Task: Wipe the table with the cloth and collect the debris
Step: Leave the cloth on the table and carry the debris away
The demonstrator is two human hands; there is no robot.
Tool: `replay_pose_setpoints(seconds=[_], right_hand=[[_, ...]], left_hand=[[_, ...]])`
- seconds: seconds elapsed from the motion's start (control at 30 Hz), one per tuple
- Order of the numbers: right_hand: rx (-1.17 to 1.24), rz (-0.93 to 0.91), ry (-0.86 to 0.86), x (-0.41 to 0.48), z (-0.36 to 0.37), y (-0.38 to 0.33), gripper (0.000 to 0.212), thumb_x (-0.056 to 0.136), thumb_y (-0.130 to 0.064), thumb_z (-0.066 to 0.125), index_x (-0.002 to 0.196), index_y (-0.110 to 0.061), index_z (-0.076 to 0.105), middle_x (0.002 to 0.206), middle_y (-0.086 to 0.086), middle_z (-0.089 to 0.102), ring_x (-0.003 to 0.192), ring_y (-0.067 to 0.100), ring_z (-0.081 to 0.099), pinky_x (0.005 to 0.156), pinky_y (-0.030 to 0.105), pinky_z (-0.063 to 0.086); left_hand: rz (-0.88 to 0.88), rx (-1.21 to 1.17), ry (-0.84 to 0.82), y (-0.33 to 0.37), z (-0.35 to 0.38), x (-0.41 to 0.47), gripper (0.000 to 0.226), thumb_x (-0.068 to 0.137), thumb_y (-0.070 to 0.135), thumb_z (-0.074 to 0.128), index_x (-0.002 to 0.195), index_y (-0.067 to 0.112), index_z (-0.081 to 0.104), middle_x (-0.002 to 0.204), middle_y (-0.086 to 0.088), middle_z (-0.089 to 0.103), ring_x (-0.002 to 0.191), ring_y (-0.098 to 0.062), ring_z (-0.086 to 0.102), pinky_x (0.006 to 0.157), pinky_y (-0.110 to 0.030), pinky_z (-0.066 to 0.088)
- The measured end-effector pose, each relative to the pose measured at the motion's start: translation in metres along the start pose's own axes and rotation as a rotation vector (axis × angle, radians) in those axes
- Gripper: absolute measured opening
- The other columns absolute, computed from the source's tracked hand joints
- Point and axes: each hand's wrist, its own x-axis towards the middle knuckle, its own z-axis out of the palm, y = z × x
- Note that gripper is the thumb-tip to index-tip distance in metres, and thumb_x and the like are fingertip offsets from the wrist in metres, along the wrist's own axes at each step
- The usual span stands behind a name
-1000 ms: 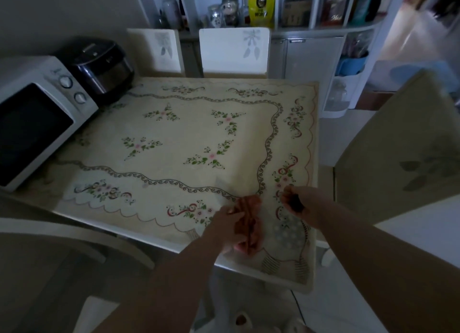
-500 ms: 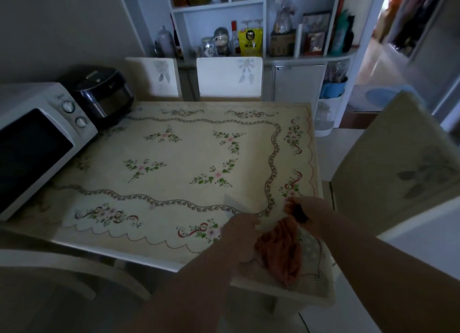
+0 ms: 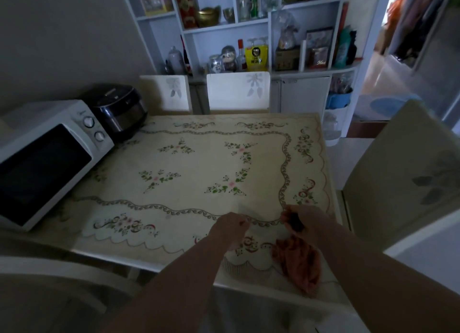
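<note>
The table (image 3: 199, 203) wears a cream floral cover. An orange cloth (image 3: 298, 265) lies bunched at its near right corner, partly over the edge. My right hand (image 3: 308, 220) hovers just above the cloth's top, fingers closed around a small dark object (image 3: 295, 222); whether it also grips the cloth I cannot tell. My left hand (image 3: 231, 229) is a little to the left over the cover's border, fingertips pinched together, with nothing visible between them. No debris shows in the dim light.
A white microwave (image 3: 44, 163) and a black rice cooker (image 3: 119, 108) occupy the table's left side. Two white chairs (image 3: 239, 91) stand at the far edge, another chair (image 3: 403, 183) at the right. Cluttered shelves (image 3: 249, 33) fill the back wall.
The cloth has gone from under my left hand to the near right corner, below my right hand. My left hand has let it go and pinched its fingertips. The view has tilted up.
</note>
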Motion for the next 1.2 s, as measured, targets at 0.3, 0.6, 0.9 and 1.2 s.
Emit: replay_pose_setpoints(seconds=[0.3, 0.6, 0.9, 1.2], right_hand=[[-0.139, 0.032, -0.051, -0.012, 0.013, 0.009, 0.014, 0.098, -0.003, 0.043, 0.090, 0.000, 0.054, 0.070, 0.012, 0.054, 0.061, 0.019, 0.052, 0.054, 0.028, 0.045], [-0.324, 0.169, -0.269, -0.051, 0.038, 0.015, 0.008, 0.092, -0.002, 0.057, 0.086, 0.003, 0.060, 0.077, 0.017, 0.060, 0.063, 0.021, 0.055, 0.043, 0.025, 0.054], [-0.389, 0.353, -0.516, -0.092, -0.014, 0.065, 0.013, 0.089, 0.006, 0.053, 0.076, 0.002, 0.055, 0.068, 0.012, 0.052, 0.059, 0.018, 0.051, 0.040, 0.025, 0.053], [-0.582, 0.501, -0.755, -0.189, -0.050, 0.141, 0.030, 0.096, -0.004, 0.041, 0.068, -0.002, 0.053, 0.037, 0.007, 0.056, 0.059, 0.017, 0.051, 0.038, 0.019, 0.049]], left_hand=[[-0.084, -0.052, -0.012, -0.012, 0.001, -0.022, 0.024, 0.096, 0.028, 0.045, 0.088, 0.018, 0.066, 0.097, -0.007, 0.062, 0.090, -0.018, 0.056, 0.080, -0.027, 0.043], [-0.345, -0.233, 0.202, -0.005, 0.005, -0.098, 0.030, 0.094, 0.028, 0.051, 0.113, 0.015, 0.070, 0.122, -0.008, 0.066, 0.109, -0.023, 0.062, 0.093, -0.029, 0.046], [-0.756, -0.245, 0.301, 0.055, 0.073, -0.202, 0.029, 0.094, 0.019, 0.043, 0.111, 0.013, 0.066, 0.117, -0.008, 0.066, 0.101, -0.023, 0.062, 0.085, -0.033, 0.052], [-1.138, -0.774, 0.762, 0.076, 0.130, -0.358, 0.021, 0.090, 0.016, 0.054, 0.087, 0.007, 0.072, 0.084, -0.010, 0.071, 0.076, -0.027, 0.065, 0.068, -0.030, 0.054]])
